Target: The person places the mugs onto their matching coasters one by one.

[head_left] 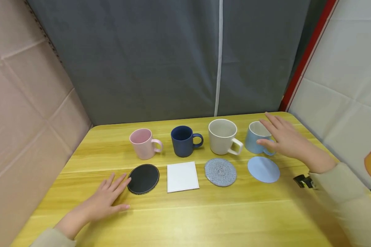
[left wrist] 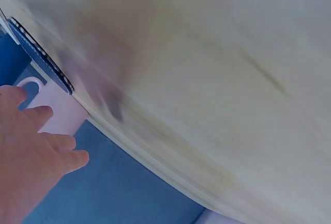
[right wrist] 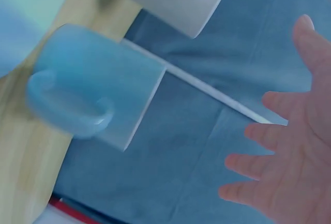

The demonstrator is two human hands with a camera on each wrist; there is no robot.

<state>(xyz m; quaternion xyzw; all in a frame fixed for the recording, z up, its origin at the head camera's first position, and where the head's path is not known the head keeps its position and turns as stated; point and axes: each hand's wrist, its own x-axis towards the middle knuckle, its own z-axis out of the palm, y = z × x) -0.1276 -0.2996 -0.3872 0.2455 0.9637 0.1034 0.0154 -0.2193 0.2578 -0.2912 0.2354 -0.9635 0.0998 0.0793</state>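
Head view: a grey curtain hangs behind, with pale walls at either side and a red strip by the right one. Before the curtain stands a yellow wooden table. Pale sleeves cover both forearms. The right hand is released, fingers spread; it overlaps the light-blue mug here, but the right wrist view shows it well apart from that mug. The left hand is likewise released and spread, fingertips at the near-left edge of the black coaster; I cannot tell whether they touch it.

Four upright mugs form a row toward the table's far edge, handles to the right: pink, navy, white, the largest, then light-blue at the right end. Four coasters lie flat in a nearer row, one in front of each mug: the round black one before the pink mug, a square white one, a round grey textured one, and a round pale-blue one before the light-blue mug. Smallest is a dark clip at the right cuff.
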